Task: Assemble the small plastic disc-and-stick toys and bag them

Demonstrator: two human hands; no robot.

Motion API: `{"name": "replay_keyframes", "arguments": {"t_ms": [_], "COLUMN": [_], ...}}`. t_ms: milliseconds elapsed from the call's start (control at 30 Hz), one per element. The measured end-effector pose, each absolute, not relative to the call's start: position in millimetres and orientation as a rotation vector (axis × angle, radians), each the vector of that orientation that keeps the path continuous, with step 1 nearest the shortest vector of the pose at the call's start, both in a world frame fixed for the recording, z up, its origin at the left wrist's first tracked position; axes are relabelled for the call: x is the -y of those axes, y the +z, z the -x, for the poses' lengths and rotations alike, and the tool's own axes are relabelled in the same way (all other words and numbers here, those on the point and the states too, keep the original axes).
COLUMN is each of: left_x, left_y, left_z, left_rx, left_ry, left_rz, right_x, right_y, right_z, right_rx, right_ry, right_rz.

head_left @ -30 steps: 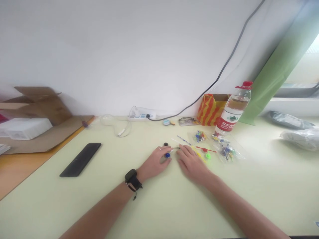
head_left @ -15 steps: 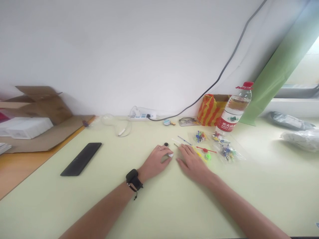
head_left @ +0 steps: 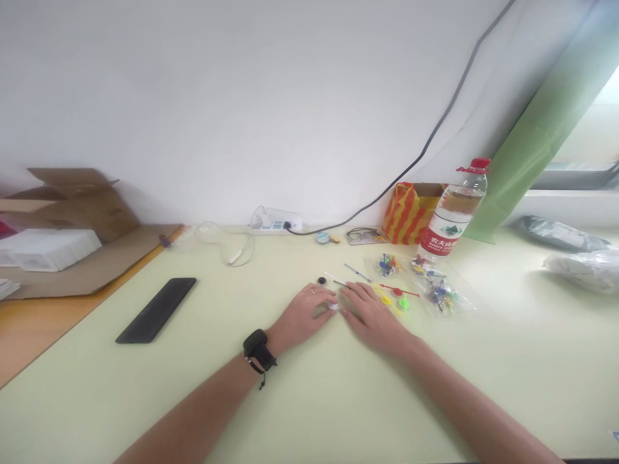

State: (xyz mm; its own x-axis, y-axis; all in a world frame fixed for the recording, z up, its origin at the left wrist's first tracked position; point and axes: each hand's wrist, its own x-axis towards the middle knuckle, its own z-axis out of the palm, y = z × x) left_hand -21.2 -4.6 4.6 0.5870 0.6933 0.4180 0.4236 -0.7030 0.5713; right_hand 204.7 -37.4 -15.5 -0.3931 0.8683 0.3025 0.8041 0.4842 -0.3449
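Between the thumb and fingers of my left hand (head_left: 302,316) is a small white round piece (head_left: 333,306), pinched just above the pale green table. A small black round piece (head_left: 322,281) lies beyond those fingertips. My right hand (head_left: 374,316) rests on the table with its fingers stretched forward and the thumb apart, its tip close to the white piece. A thin dark stick (head_left: 340,283) and a thin white stick (head_left: 330,276) lie at its fingertips; their right ends are partly covered. Yellow (head_left: 385,299), red (head_left: 397,292) and green (head_left: 403,303) plastic pieces lie beside its right edge.
Clear bags of small coloured parts (head_left: 442,293) lie to the right, near a large water bottle (head_left: 447,225) and a striped bag (head_left: 409,216). A blue stick (head_left: 358,272) lies farther back. At left are a black flat slab (head_left: 157,310) and an opened cardboard box (head_left: 104,206).
My right hand has shifted slightly left, its thumb now nearer the white piece. The white stick and dark stick have slid left. The pinched white piece has moved slightly right and nearer to me.
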Motion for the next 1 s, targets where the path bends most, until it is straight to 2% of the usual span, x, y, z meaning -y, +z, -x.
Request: {"name": "replay_keyframes", "arguments": {"t_ms": [1000], "left_x": [14.0], "left_y": [9.5], "left_z": [15.5], "left_rx": [-0.882], "left_ry": [0.671], "left_rz": [-2.320], "right_x": [29.9], "right_y": [-11.8], "right_z": [-206.2], "right_rx": [2.288], "right_ry": [0.347], "right_rz": [1.337]}}
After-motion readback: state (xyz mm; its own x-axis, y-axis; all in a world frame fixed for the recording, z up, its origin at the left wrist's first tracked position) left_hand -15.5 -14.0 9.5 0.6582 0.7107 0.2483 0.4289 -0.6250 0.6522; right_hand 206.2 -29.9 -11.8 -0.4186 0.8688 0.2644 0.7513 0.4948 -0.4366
